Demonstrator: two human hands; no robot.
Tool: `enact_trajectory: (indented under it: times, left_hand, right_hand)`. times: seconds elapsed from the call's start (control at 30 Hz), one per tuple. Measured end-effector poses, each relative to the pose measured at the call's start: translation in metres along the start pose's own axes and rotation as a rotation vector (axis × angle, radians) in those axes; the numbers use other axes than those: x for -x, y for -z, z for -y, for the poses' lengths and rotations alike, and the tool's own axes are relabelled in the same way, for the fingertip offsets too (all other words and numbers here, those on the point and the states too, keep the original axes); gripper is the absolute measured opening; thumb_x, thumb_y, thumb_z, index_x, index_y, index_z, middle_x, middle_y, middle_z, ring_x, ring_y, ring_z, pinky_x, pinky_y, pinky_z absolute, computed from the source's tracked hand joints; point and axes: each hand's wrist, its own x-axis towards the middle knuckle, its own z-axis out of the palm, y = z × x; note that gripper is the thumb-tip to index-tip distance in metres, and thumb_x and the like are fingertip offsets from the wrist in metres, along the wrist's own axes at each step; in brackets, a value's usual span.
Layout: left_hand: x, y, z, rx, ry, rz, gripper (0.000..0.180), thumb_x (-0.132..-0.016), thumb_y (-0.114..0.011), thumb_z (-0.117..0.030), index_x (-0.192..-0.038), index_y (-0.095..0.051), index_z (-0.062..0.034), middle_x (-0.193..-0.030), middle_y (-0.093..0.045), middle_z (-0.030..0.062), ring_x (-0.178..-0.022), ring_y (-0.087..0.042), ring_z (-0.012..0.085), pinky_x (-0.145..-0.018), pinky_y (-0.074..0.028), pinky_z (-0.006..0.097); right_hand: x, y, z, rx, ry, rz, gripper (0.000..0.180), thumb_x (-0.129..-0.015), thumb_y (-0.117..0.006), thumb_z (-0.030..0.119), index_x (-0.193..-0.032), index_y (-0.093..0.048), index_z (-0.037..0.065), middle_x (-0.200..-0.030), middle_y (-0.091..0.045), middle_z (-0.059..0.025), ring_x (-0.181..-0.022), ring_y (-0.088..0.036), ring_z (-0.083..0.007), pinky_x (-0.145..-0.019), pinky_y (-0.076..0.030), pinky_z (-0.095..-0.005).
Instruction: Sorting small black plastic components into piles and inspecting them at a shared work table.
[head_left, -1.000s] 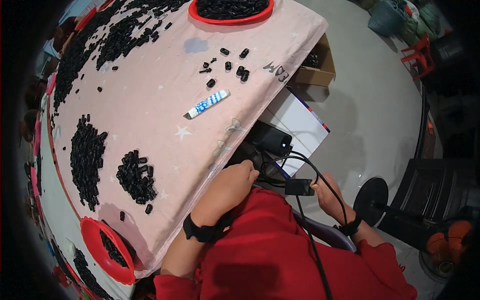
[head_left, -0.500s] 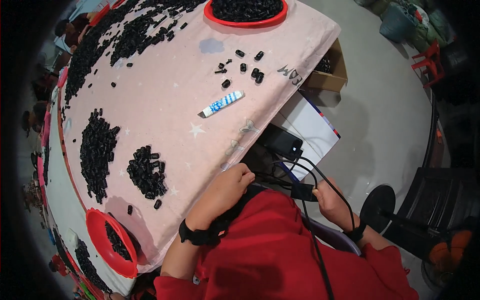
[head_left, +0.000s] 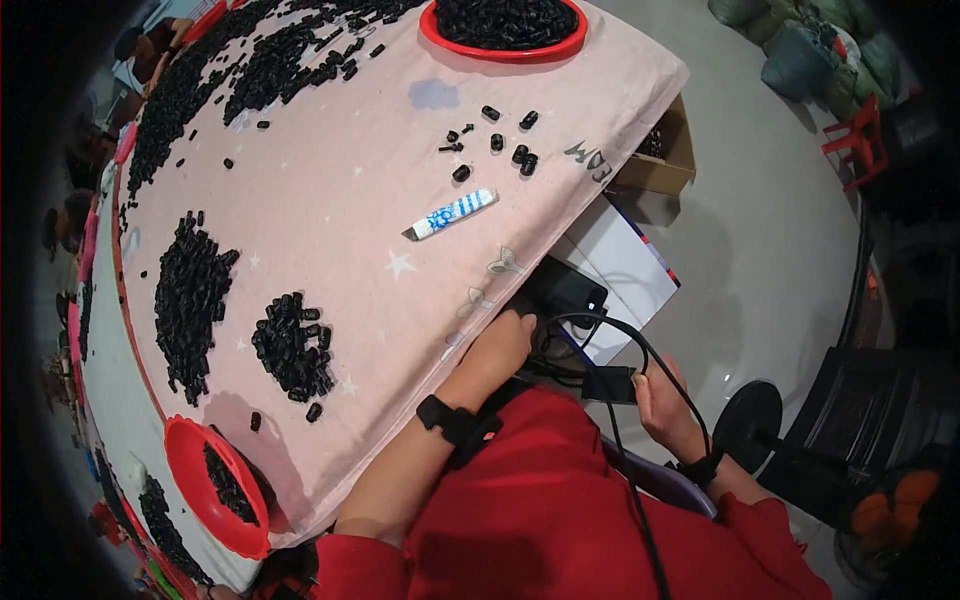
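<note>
My right hand [head_left: 662, 405] pinches the end of a small flat black box [head_left: 609, 384] just off the table's near edge. Black cables [head_left: 640, 340] loop around that box and run down over my red clothing. My left hand [head_left: 503, 345] is at the table edge with its fingers curled beside the cable bundle; a dark thing shows at the fingertips, too unclear to name. Just past the left hand, a black device [head_left: 568, 290] rests under the table edge, beside a white board [head_left: 625, 275].
The pink star-patterned tablecloth [head_left: 330, 200] bears piles of small black parts [head_left: 192, 310] and a blue-and-white cutter knife [head_left: 452, 214]. Red bowls [head_left: 265, 490] of black parts stand at the near left and far side. A cardboard box [head_left: 672, 150] and a red stool [head_left: 858, 142] are to the right.
My left hand has moved right and away from me along the table edge, to the cables. The right hand still holds the black box, almost in place. The view has shifted slightly.
</note>
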Motion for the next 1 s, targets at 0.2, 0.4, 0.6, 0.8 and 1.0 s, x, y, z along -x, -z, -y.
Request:
enact_trajectory:
  times: [0.2, 0.4, 0.6, 0.8, 1.0]
  left_hand:
    - [-0.03, -0.018, 0.013, 0.796, 0.313, 0.14, 0.042, -0.104, -0.044, -0.041, -0.083, -0.06, -0.0088, -0.067, -0.054, -0.0003, -0.057, -0.047, 0.0122, -0.055, -0.038, 0.028]
    - [-0.043, -0.03, 0.02, 1.042, 0.33, -0.013, 0.035, -0.102, -0.05, -0.039, -0.081, -0.059, -0.012, -0.069, -0.051, -0.0034, -0.058, -0.043, 0.009, -0.054, -0.035, 0.025]
    - [-0.055, -0.021, 0.006, 1.056, 0.162, -0.061, 0.028, -0.101, -0.05, -0.033, -0.094, -0.063, -0.0091, -0.07, -0.057, -0.0012, -0.059, -0.045, 0.0083, -0.053, -0.036, 0.025]
    - [-0.052, -0.014, 0.0, 0.855, 0.047, -0.078, 0.031, -0.1, -0.054, -0.033, -0.082, -0.062, -0.0083, -0.075, -0.058, -0.0006, -0.063, -0.048, 0.0095, -0.057, -0.036, 0.025]
    - [-0.009, 0.0, -0.007, 0.622, 0.089, -0.148, 0.033, -0.101, -0.049, -0.026, -0.092, -0.064, 0.0018, -0.077, -0.061, 0.0082, -0.066, -0.055, 0.0159, -0.065, -0.045, 0.031]
  right_hand:
    - [-0.024, 0.0, -0.014, 0.051, 0.052, -0.007, 0.008, -0.089, -0.057, -0.001, -0.096, -0.053, -0.002, -0.087, -0.051, -0.0193, -0.079, -0.05, -0.0393, -0.07, -0.041, -0.0478]
    - [-0.044, -0.005, -0.027, -0.028, 0.036, -0.115, 0.002, -0.092, -0.054, -0.002, -0.094, -0.052, -0.002, -0.085, -0.05, -0.0175, -0.076, -0.05, -0.0373, -0.068, -0.042, -0.0449]
    - [-0.051, -0.016, -0.041, -0.136, -0.094, -0.143, 0.004, -0.095, -0.052, -0.001, -0.091, -0.051, -0.002, -0.082, -0.048, -0.0167, -0.074, -0.05, -0.035, -0.067, -0.041, -0.0423]
    - [-0.075, -0.013, -0.054, -0.077, -0.065, -0.108, 0.009, -0.097, -0.052, 0.003, -0.089, -0.051, -0.002, -0.082, -0.049, -0.0169, -0.073, -0.05, -0.0353, -0.066, -0.041, -0.042]
    - [-0.097, -0.02, -0.068, -0.15, -0.177, -0.035, 0.016, -0.099, -0.053, 0.01, -0.09, -0.053, -0.003, -0.08, -0.05, -0.0177, -0.071, -0.051, -0.0341, -0.067, -0.042, -0.0414]
